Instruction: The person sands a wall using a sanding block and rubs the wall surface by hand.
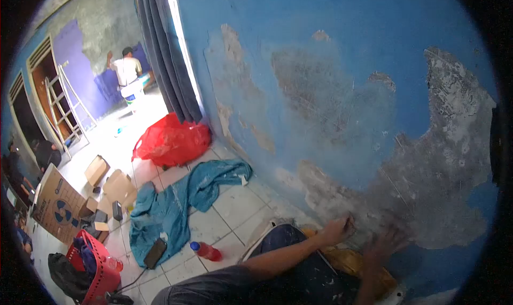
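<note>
My left hand [337, 230] is closed close to the foot of the blue wall [385, 16]. Whatever its fingers hold, if anything, is hidden. Just right of it, my right hand [389, 240] is smeared by motion against a bare grey patch [427, 209], where the paint has come off. Its fingers are too blurred to read. Below both hands lies a yellowish-brown cloth or sack [350, 262], partly covered by my forearms. Dark, paint-flecked trousers [288, 275] show beneath my arms.
A red bottle with a blue cap [206, 251] lies on the tiles. Nearby are a teal cloth [160, 214], a phone [155, 253], a red plastic bag [173, 140], a pink basket [101, 270] and cardboard boxes [59, 206]. A ladder [67, 110] and another person [127, 70] are farther back.
</note>
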The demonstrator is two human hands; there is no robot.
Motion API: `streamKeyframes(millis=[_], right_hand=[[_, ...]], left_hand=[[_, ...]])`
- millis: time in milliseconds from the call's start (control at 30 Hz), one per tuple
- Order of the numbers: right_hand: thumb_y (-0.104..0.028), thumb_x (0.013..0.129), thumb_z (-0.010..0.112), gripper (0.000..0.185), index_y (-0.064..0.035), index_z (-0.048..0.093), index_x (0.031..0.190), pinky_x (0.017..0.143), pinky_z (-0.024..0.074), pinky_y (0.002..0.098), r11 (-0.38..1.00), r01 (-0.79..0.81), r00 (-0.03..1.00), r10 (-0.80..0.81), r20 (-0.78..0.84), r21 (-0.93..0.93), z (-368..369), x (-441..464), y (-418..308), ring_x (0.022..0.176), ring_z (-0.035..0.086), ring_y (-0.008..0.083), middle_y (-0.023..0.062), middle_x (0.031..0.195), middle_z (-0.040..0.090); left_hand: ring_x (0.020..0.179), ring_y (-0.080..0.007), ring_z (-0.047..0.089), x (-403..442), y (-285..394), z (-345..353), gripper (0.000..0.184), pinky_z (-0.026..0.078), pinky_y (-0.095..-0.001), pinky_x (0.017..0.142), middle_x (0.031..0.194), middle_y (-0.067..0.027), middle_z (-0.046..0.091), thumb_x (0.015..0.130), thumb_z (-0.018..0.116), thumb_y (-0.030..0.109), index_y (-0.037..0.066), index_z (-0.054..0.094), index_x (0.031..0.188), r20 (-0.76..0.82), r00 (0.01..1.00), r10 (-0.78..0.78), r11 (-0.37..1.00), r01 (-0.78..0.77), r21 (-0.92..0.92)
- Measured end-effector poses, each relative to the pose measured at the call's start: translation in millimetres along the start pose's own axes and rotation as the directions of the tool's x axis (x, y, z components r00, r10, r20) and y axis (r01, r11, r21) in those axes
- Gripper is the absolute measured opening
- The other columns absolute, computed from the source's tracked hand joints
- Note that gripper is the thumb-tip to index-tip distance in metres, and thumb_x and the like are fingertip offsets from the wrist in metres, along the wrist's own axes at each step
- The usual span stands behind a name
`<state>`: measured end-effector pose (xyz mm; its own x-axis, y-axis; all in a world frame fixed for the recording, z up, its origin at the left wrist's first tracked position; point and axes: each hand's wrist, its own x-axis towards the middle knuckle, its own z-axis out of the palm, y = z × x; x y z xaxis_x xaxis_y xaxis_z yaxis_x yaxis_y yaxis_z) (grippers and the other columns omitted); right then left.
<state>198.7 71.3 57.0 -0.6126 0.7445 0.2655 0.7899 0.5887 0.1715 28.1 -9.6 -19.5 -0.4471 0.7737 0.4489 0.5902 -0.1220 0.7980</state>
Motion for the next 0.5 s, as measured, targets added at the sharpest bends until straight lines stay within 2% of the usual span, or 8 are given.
streamKeyframes(millis=[133,167,233,333,367,433,467,500], right_hand=[[-0.047,0.098,0.040,0.068,-0.0081,0.022,0.151,0.111,0.0002,0.0679,0.959,-0.195,0.979,0.204,-0.024,0.204,-12.8,4.6,-8.5,0.143,0.012,0.0429,0.0151,0.157,0.017],[-0.049,0.098,0.039,0.068,-0.0090,0.022,0.151,0.112,-0.0008,0.0676,0.980,-0.195,0.958,0.184,0.219,0.029,8.0,3.3,-18.3,0.144,0.010,0.0419,0.0150,0.157,0.016],[-0.051,0.098,0.038,0.069,-0.0099,0.022,0.151,0.112,-0.0019,0.0673,0.976,-0.174,0.875,0.216,0.433,-0.134,-9.9,7.1,-21.1,0.144,0.009,0.0410,0.0148,0.157,0.014],[-0.056,0.097,0.034,0.072,-0.0084,0.025,0.150,0.112,-0.0030,0.0667,0.978,-0.170,0.937,0.122,0.328,0.122,-24.9,14.0,-7.7,0.144,0.009,0.0396,0.0158,0.156,0.020],[-0.058,0.097,0.033,0.073,-0.0079,0.025,0.150,0.113,-0.0018,0.0665,0.984,-0.078,0.997,0.080,-0.007,0.162,15.9,12.0,9.1,0.144,0.010,0.0393,0.0160,0.155,0.021],[-0.060,0.096,0.032,0.075,-0.0074,0.024,0.150,0.113,-0.0007,0.0664,0.986,0.030,0.942,0.027,-0.333,0.165,-1.6,9.4,2.4,0.144,0.010,0.0390,0.0161,0.154,0.023],[-0.057,0.097,0.032,0.073,-0.0069,0.024,0.150,0.113,0.0008,0.0661,0.987,-0.050,0.978,0.018,0.206,0.150,-20.2,11.8,-14.6,0.143,0.013,0.0393,0.0161,0.154,0.023],[-0.056,0.098,0.032,0.072,-0.0067,0.024,0.150,0.113,0.0015,0.0659,0.986,-0.095,0.891,0.023,0.453,0.136,-21.5,11.9,-15.7,0.143,0.014,0.0394,0.0162,0.154,0.023]], left_hand=[[0.077,-0.0359,0.063,-9.4,-19.1,5.8,0.036,0.047,-0.0434,0.065,0.082,-0.0189,0.061,0.090,0.058,0.019,0.000,0.040,0.115,0.013,0.999,0.039,0.988,-0.040,0.148],[0.077,-0.0362,0.062,-10.0,-17.2,5.2,0.040,0.047,-0.0436,0.065,0.082,-0.0191,0.061,0.090,0.059,0.019,0.000,0.039,0.118,0.019,0.998,0.052,0.978,-0.055,0.199],[0.079,-0.0374,0.062,-2.2,-5.2,1.5,0.055,0.047,-0.0447,0.066,0.084,-0.0201,0.061,0.090,0.060,0.023,-0.002,0.032,0.129,0.175,0.981,-0.084,0.977,0.047,0.206],[0.079,-0.0384,0.062,-6.1,-20.0,15.8,0.073,0.047,-0.0458,0.067,0.086,-0.0215,0.061,0.089,0.061,0.029,-0.004,0.020,0.139,0.075,0.996,-0.040,0.990,0.029,0.138],[0.079,-0.0384,0.062,-4.9,-31.7,18.8,0.073,0.047,-0.0458,0.067,0.086,-0.0215,0.061,0.089,0.061,0.029,-0.004,0.020,0.139,0.073,0.997,-0.034,0.990,0.024,0.140],[0.079,-0.0390,0.062,-6.2,-48.4,22.3,0.071,0.047,-0.0458,0.067,0.086,-0.0219,0.061,0.090,0.061,0.032,-0.004,0.023,0.138,0.136,0.983,-0.122,0.973,0.092,0.210],[0.079,-0.0390,0.062,-9.5,-48.6,26.2,0.071,0.047,-0.0458,0.067,0.086,-0.0219,0.061,0.090,0.061,0.032,-0.004,0.023,0.138,0.133,0.984,-0.122,0.974,0.093,0.206],[0.078,-0.0394,0.062,-7.9,-42.8,25.5,0.071,0.047,-0.0462,0.066,0.084,-0.0222,0.061,0.090,0.060,0.031,-0.004,0.022,0.138,0.153,0.981,-0.122,0.983,0.098,0.156]])
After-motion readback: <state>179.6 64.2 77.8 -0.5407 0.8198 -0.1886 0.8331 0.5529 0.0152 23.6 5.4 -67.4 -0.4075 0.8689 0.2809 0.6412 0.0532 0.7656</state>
